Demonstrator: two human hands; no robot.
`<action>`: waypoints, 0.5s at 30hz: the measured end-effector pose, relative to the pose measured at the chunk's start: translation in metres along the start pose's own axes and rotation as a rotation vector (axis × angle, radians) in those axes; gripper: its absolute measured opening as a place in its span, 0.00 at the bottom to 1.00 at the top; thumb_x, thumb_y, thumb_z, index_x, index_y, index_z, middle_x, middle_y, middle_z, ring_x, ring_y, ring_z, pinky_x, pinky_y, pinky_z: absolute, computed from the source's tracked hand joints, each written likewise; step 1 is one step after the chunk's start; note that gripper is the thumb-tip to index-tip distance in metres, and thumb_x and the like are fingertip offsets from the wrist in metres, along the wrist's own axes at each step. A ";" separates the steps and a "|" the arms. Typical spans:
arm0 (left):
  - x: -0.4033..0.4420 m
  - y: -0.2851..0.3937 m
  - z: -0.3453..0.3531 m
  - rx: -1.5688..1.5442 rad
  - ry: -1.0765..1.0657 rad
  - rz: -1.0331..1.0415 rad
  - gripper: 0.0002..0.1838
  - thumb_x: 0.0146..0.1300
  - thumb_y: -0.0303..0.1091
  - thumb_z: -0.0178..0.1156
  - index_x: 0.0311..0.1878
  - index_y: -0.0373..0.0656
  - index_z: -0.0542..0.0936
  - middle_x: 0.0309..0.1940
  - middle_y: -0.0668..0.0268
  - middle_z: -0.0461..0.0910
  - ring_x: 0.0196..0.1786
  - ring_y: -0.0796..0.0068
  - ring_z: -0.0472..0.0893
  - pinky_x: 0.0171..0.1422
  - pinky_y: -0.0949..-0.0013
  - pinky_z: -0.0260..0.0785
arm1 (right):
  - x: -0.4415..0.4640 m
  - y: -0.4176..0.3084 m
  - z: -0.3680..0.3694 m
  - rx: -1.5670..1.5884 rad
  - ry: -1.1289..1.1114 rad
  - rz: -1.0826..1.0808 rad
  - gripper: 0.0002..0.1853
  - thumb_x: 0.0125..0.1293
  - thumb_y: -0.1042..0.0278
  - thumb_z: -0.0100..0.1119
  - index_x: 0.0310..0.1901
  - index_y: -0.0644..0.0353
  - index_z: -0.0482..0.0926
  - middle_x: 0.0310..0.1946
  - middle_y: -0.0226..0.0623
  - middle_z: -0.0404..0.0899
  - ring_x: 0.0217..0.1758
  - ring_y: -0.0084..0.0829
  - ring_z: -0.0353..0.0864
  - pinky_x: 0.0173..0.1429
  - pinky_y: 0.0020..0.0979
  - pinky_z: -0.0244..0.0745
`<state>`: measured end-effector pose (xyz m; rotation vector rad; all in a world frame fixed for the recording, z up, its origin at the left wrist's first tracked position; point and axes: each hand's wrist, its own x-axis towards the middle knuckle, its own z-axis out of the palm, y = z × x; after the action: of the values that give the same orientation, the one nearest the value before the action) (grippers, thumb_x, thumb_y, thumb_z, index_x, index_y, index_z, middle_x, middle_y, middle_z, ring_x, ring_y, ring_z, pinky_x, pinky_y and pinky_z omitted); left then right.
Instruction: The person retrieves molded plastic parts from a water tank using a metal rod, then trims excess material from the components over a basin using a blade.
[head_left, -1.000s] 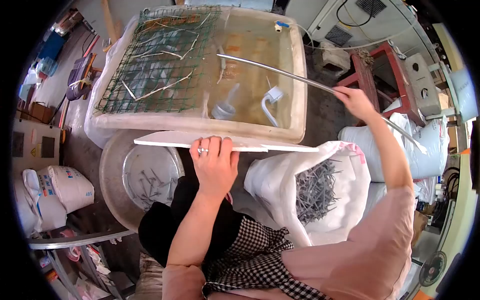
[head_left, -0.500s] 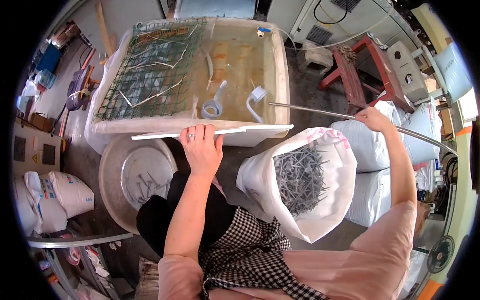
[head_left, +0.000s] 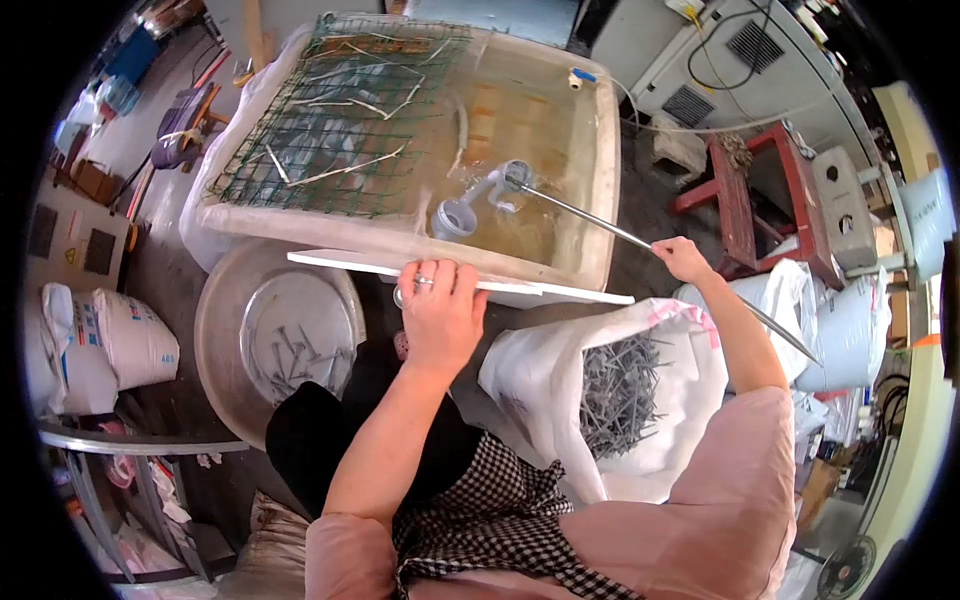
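My left hand (head_left: 440,300) grips a white board (head_left: 350,262) along the near rim of the water tank (head_left: 606,150). My right hand (head_left: 682,258) is closed around a long metal rod (head_left: 590,216). The rod's far end reaches into the water at a grey-white plastic piece (head_left: 515,175). Beside it in the water sits another cup-shaped plastic piece (head_left: 455,218). A green mesh (head_left: 330,130) with white strips covers the tank's left side.
A round basin (head_left: 225,340) with several grey spiked parts is at the left. A white sack (head_left: 540,385) full of grey spiked parts (head_left: 620,395) stands at the right. Behind it are filled bags (head_left: 850,330) and a red stool (head_left: 735,210).
The rod has swung from the tank's right edge into the water, touching the right plastic piece, which now lies nearer the cup-shaped one. My left hand keeps its grip on the board.
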<state>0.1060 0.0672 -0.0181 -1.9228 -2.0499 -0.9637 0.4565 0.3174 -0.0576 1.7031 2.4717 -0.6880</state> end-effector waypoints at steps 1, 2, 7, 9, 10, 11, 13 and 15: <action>0.001 0.000 -0.001 0.009 0.007 -0.013 0.16 0.40 0.33 0.67 0.33 0.43 0.73 0.33 0.62 0.70 0.42 0.60 0.70 0.55 0.58 0.56 | 0.014 -0.008 0.005 -0.006 -0.005 -0.016 0.13 0.62 0.62 0.53 0.43 0.58 0.81 0.37 0.50 0.80 0.44 0.45 0.80 0.49 0.36 0.73; 0.002 0.001 -0.002 -0.003 -0.004 -0.018 0.16 0.41 0.33 0.67 0.33 0.43 0.73 0.33 0.62 0.70 0.42 0.61 0.70 0.55 0.58 0.56 | 0.029 -0.016 0.010 -0.013 -0.021 -0.031 0.13 0.62 0.62 0.53 0.43 0.57 0.81 0.36 0.51 0.80 0.43 0.46 0.80 0.48 0.36 0.72; 0.001 -0.001 -0.003 -0.050 -0.051 -0.056 0.14 0.43 0.33 0.65 0.33 0.42 0.73 0.32 0.63 0.70 0.42 0.62 0.71 0.56 0.58 0.56 | 0.106 -0.054 0.038 -0.048 -0.026 -0.175 0.14 0.64 0.59 0.53 0.42 0.60 0.80 0.32 0.54 0.78 0.39 0.47 0.80 0.43 0.36 0.73; -0.001 -0.004 -0.001 -0.038 -0.051 -0.063 0.13 0.43 0.33 0.64 0.33 0.43 0.73 0.31 0.63 0.71 0.41 0.63 0.71 0.56 0.58 0.57 | 0.141 -0.065 0.057 -0.047 0.006 -0.212 0.15 0.64 0.58 0.52 0.41 0.60 0.80 0.32 0.53 0.78 0.37 0.47 0.80 0.43 0.36 0.73; -0.002 -0.005 0.000 -0.026 -0.059 -0.057 0.13 0.44 0.33 0.64 0.33 0.43 0.73 0.31 0.64 0.71 0.40 0.64 0.72 0.56 0.58 0.57 | 0.160 -0.074 0.065 -0.054 -0.008 -0.231 0.15 0.64 0.58 0.52 0.42 0.60 0.80 0.32 0.53 0.79 0.36 0.46 0.80 0.42 0.36 0.73; -0.002 -0.007 0.001 -0.015 -0.068 -0.049 0.12 0.44 0.33 0.63 0.33 0.43 0.73 0.31 0.64 0.71 0.40 0.64 0.72 0.56 0.58 0.57 | 0.177 -0.083 0.071 -0.061 -0.022 -0.249 0.15 0.64 0.57 0.52 0.42 0.60 0.80 0.31 0.52 0.79 0.35 0.45 0.80 0.42 0.36 0.73; 0.000 -0.009 0.000 -0.010 -0.059 -0.058 0.12 0.44 0.33 0.63 0.33 0.43 0.74 0.31 0.64 0.72 0.40 0.65 0.73 0.57 0.59 0.57 | 0.204 -0.110 0.084 -0.044 -0.018 -0.280 0.14 0.64 0.58 0.52 0.41 0.58 0.80 0.33 0.52 0.78 0.37 0.48 0.78 0.43 0.38 0.72; 0.001 -0.010 -0.001 -0.012 -0.063 -0.037 0.08 0.48 0.31 0.54 0.33 0.43 0.73 0.29 0.65 0.71 0.39 0.69 0.72 0.58 0.62 0.57 | 0.224 -0.140 0.097 -0.027 -0.011 -0.306 0.13 0.64 0.58 0.51 0.40 0.56 0.81 0.34 0.51 0.78 0.39 0.51 0.77 0.44 0.41 0.72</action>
<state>0.0957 0.0680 -0.0200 -1.9519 -2.1255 -0.9374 0.2241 0.4347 -0.1658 1.3192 2.7493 -0.6808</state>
